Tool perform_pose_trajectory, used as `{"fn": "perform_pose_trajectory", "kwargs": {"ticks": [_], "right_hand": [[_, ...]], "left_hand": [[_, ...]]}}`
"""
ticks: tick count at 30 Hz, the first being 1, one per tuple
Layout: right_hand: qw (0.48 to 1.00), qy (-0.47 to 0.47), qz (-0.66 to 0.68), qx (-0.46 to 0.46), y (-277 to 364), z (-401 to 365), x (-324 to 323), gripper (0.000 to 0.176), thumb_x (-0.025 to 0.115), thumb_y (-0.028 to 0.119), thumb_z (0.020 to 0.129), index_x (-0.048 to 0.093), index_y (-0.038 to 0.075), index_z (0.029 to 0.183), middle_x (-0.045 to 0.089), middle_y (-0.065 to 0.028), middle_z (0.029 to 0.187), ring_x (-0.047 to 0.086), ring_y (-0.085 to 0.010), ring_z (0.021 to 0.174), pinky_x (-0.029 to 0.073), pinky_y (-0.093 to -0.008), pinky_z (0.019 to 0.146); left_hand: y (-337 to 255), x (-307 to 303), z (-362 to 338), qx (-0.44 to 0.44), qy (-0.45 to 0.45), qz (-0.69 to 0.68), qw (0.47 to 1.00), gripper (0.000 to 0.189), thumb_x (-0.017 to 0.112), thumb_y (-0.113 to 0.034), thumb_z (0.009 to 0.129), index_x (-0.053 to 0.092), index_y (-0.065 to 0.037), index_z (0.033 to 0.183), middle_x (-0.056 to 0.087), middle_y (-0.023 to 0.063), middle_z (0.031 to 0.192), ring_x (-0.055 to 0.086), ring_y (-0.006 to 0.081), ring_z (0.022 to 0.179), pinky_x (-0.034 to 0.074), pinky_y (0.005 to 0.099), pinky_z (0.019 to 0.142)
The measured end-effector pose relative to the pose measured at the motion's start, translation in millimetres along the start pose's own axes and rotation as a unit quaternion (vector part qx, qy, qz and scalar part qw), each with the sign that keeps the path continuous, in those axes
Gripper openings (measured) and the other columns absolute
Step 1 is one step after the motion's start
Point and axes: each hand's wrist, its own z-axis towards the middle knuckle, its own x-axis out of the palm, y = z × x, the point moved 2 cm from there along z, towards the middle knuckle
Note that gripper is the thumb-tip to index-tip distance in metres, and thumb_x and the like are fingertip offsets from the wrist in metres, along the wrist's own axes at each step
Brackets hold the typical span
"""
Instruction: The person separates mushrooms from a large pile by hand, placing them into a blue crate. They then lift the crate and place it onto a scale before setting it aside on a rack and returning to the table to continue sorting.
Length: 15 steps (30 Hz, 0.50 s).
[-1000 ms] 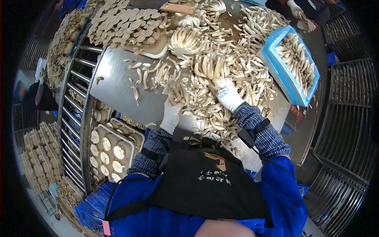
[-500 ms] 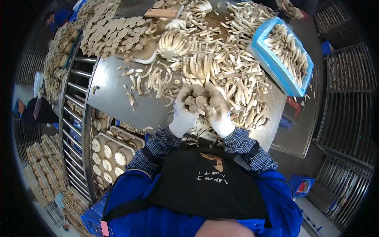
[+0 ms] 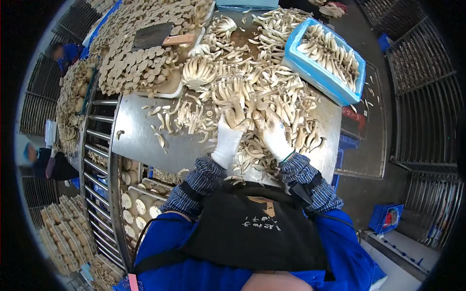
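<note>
Loose long-stemmed mushrooms (image 3: 286, 94) with grey-brown caps and pale stems cover much of the metal table. My left hand (image 3: 233, 127), in a white glove with soiled fingers, is closed around mushrooms at the near side of the pile. Just to its right, my right hand (image 3: 270, 127), gloved likewise, is closed on mushrooms, a cap showing at its fingertips. How many each holds is hidden. Beyond my left hand lies a whole mushroom cluster (image 3: 199, 72), its stems fanned out. A blue plastic-lined crate (image 3: 318, 82) at the right holds mushrooms laid in rows.
A cleaver (image 3: 153, 36) with a wooden handle rests on densely packed mushroom caps (image 3: 131, 68) at the left. A metal roller rack (image 3: 99, 160) runs along the table's left side, with trays of cylindrical mushroom blocks (image 3: 141, 206) below. Two people (image 3: 48, 162) (image 3: 68, 53) are farther left.
My hands have moved slightly apart and down into the pile; the bunch of caps held between them has separated. The view has shifted, showing more of the table's far end and the cleaver's blade.
</note>
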Motion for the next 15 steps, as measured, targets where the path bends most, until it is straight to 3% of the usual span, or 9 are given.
{"fn": "perform_pose_trajectory", "kwargs": {"ticks": [3, 5, 7, 9, 12, 14, 15], "right_hand": [[0.995, -0.05, -0.073, 0.034, -44, -4, 1, 0.043, 0.059, 0.02, 0.096, 0.053, -0.004, 0.131, 0.06, -0.0237, 0.126, 0.056, -0.0325, 0.119, 0.042, -0.037, 0.103], [0.992, -0.054, -0.096, 0.053, -20, -5, -6, 0.046, 0.058, 0.022, 0.096, 0.051, -0.007, 0.131, 0.058, -0.0253, 0.128, 0.054, -0.0337, 0.12, 0.041, -0.0368, 0.104], [0.996, 0.061, 0.033, 0.06, 20, -1, -11, 0.047, 0.057, 0.023, 0.096, 0.05, -0.007, 0.131, 0.058, -0.025, 0.127, 0.054, -0.0333, 0.12, 0.041, -0.0359, 0.104], [0.997, 0.017, -0.022, 0.068, -13, -9, -7, 0.046, 0.056, 0.023, 0.097, 0.049, -0.003, 0.134, 0.061, -0.0222, 0.123, 0.057, -0.0305, 0.116, 0.044, -0.0345, 0.1], [0.991, 0.066, -0.027, 0.113, -1, -2, -12, 0.052, 0.063, 0.026, 0.094, 0.049, -0.005, 0.133, 0.057, -0.0243, 0.129, 0.055, -0.031, 0.12, 0.044, -0.038, 0.101], [0.975, 0.071, -0.195, 0.082, 11, -6, -11, 0.049, 0.062, 0.024, 0.092, 0.051, -0.005, 0.131, 0.058, -0.0282, 0.125, 0.057, -0.0372, 0.118, 0.045, -0.0402, 0.101], [0.975, 0.068, -0.198, 0.081, 12, -8, -10, 0.049, 0.062, 0.024, 0.092, 0.051, -0.005, 0.131, 0.058, -0.0282, 0.125, 0.057, -0.0372, 0.118, 0.045, -0.0402, 0.101]], "left_hand": [[12, -14, 12, -0.005, 0.017, -0.049, 0.999, 0.049, 0.068, 0.002, 0.084, 0.05, -0.003, 0.129, 0.062, 0.006, 0.117, 0.061, 0.0145, 0.104, 0.051, 0.0273, 0.087], [7, -11, 14, 0.007, 0.037, -0.012, 0.999, 0.049, 0.067, 0.0, 0.085, 0.05, -0.002, 0.131, 0.063, 0.0073, 0.117, 0.061, 0.0152, 0.103, 0.051, 0.0292, 0.087], [5, -2, 12, -0.059, 0.063, -0.04, 0.995, 0.047, 0.065, 0.001, 0.085, 0.05, -0.001, 0.131, 0.063, 0.0076, 0.118, 0.061, 0.0158, 0.103, 0.05, 0.0303, 0.089], [4, 3, 9, -0.038, 0.073, -0.066, 0.994, 0.048, 0.064, 0.003, 0.084, 0.052, 0.0, 0.13, 0.064, 0.0069, 0.118, 0.062, 0.0165, 0.103, 0.05, 0.03, 0.089], [6, 7, 14, -0.033, 0.09, -0.075, 0.993, 0.047, 0.065, 0.004, 0.082, 0.054, 0.0, 0.128, 0.064, 0.0061, 0.119, 0.062, 0.0168, 0.104, 0.051, 0.0301, 0.089], [20, 6, 19, -0.062, 0.054, -0.077, 0.994, 0.049, 0.066, 0.006, 0.08, 0.055, 0.0, 0.127, 0.064, 0.0063, 0.119, 0.063, 0.0176, 0.102, 0.051, 0.0308, 0.09], [26, 6, 21, -0.061, 0.057, -0.079, 0.993, 0.049, 0.066, 0.006, 0.08, 0.055, 0.0, 0.127, 0.064, 0.0063, 0.119, 0.063, 0.0176, 0.102, 0.051, 0.0308, 0.09]]}}
